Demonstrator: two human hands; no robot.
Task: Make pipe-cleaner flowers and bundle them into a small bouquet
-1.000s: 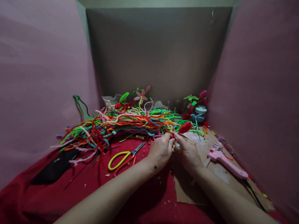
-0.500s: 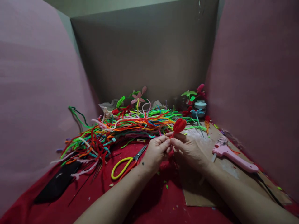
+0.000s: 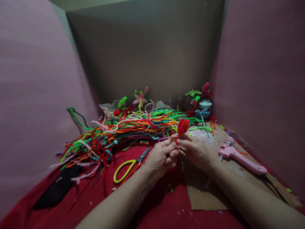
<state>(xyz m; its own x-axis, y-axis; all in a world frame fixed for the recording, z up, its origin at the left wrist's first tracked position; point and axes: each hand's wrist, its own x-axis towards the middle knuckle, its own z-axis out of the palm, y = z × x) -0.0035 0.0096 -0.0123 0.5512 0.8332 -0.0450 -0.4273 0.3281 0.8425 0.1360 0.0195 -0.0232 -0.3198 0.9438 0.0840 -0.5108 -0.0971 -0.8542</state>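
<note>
A red pipe-cleaner flower bud (image 3: 183, 127) stands upright above my fingertips, its twisted base pinched between both hands. My left hand (image 3: 166, 154) is closed on the base from the left, with fingers curled. From the right, my right hand (image 3: 193, 149) pinches the same spot with thumb and fingers. The lower end of the bud is hidden by the fingers. Just left of my left wrist lie scissors (image 3: 126, 170) with one yellow and one red handle loop. Behind the hands spreads a heap of colourful pipe cleaners (image 3: 133, 127).
A pink glue gun (image 3: 243, 157) rests on a cardboard sheet (image 3: 205, 197) at right. Finished pipe-cleaner flowers (image 3: 140, 98) and a small jar (image 3: 205, 106) stand at the back. A black flat piece (image 3: 56, 187) lies left on the red cloth (image 3: 95, 210). Pink walls flank both sides.
The bud has turned slightly and looks more upright and narrower. My left hand has rolled a little, its fingers more curled under. The camera view has shifted slightly.
</note>
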